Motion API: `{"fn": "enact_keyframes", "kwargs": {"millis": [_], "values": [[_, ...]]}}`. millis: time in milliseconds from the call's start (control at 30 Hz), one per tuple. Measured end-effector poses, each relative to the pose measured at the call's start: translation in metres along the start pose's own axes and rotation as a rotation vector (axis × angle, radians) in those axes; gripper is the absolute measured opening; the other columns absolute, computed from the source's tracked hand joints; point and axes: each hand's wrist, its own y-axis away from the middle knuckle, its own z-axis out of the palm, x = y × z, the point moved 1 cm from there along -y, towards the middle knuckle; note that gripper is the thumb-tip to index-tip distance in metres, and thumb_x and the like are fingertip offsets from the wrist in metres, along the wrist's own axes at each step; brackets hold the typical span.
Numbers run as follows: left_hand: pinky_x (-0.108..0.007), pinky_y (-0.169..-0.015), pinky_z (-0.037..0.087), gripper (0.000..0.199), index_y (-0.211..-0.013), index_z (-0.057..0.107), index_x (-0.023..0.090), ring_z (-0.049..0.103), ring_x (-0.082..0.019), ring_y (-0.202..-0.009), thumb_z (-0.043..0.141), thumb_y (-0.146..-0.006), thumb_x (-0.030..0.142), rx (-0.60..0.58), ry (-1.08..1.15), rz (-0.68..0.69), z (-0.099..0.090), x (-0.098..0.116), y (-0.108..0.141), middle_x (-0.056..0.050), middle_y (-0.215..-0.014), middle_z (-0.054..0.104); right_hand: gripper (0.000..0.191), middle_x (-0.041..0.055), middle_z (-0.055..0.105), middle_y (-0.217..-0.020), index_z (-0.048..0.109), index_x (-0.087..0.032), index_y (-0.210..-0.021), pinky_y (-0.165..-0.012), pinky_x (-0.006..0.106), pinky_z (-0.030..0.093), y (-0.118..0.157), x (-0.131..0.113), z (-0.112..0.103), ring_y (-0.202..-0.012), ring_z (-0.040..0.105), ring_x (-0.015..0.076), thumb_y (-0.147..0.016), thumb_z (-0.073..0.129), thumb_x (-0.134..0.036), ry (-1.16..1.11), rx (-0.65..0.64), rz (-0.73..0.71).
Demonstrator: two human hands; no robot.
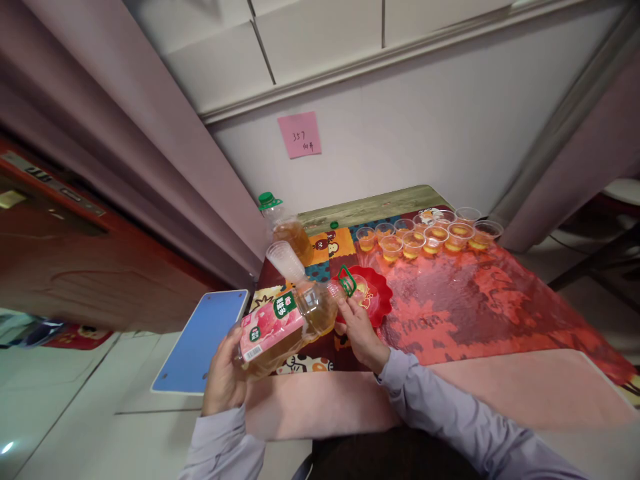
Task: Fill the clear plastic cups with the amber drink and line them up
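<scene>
A large clear bottle (pixel 275 330) with a pink label and amber drink lies tilted between my hands, its neck pointing right. My left hand (pixel 225 373) is wrapped round its base. At the neck, the fingers of my right hand (pixel 361 332) are closed on the bottle, beside its green handle ring (pixel 347 281). Beneath the neck is a red scalloped dish (pixel 383 300), partly hidden, with what looks like a clear cup in it. A stack of clear plastic cups (pixel 286 261) leans just behind the bottle.
Another bottle (pixel 293 239) with a green cap stands at the back left. Several clear cups (pixel 434 240) of amber drink stand in rows at the back right. A small green cap (pixel 335 225) lies near the back edge. A blue board (pixel 200 343) is at the left.
</scene>
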Motion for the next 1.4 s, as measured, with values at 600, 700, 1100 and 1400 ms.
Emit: {"fn": "enact_keyframes", "kwargs": {"millis": [600,700,1100,1400], "values": [[-0.033,-0.087,0.065,0.032,-0.109,0.082,0.016,0.082,-0.026,-0.096,0.084,-0.078,0.021,-0.003,0.005,0.031,-0.006,-0.002,-0.005,-0.007,-0.106,0.086,0.057,0.0056,0.081,-0.122,0.076,-0.027,-0.11,-0.076,0.029,0.064,-0.002,0.002,-0.001,-0.103,0.076,0.022,-0.076,0.088,-0.071,-0.007,0.0,-0.002],[-0.035,-0.087,0.066,0.032,-0.109,0.082,0.016,0.082,-0.028,-0.098,0.084,-0.078,0.022,-0.002,-0.003,0.026,-0.004,-0.001,-0.004,-0.007,-0.106,0.086,0.055,0.0053,0.081,-0.12,0.076,-0.027,-0.111,-0.074,0.028,0.063,-0.002,0.002,-0.001,-0.1,0.076,0.0209,-0.078,0.087,-0.07,-0.006,-0.005,-0.009],[-0.032,-0.084,0.066,0.027,-0.105,0.082,0.016,0.082,-0.027,-0.095,0.082,-0.079,0.022,0.012,-0.007,0.038,0.002,0.003,0.003,-0.006,-0.099,0.086,0.058,0.006,0.081,-0.13,0.077,-0.027,-0.115,-0.076,0.03,0.064,-0.001,-0.001,0.002,-0.111,0.076,0.0252,-0.077,0.087,-0.07,-0.012,-0.014,-0.009],[-0.03,-0.082,0.066,0.021,-0.102,0.083,0.015,0.082,-0.025,-0.093,0.078,-0.082,0.02,0.019,-0.003,0.053,0.008,0.005,0.007,-0.006,-0.097,0.086,0.056,0.0065,0.081,-0.124,0.077,-0.026,-0.108,-0.076,0.029,0.064,-0.003,-0.001,0.001,-0.109,0.076,0.0242,-0.077,0.087,-0.07,-0.003,-0.014,-0.015]]}}
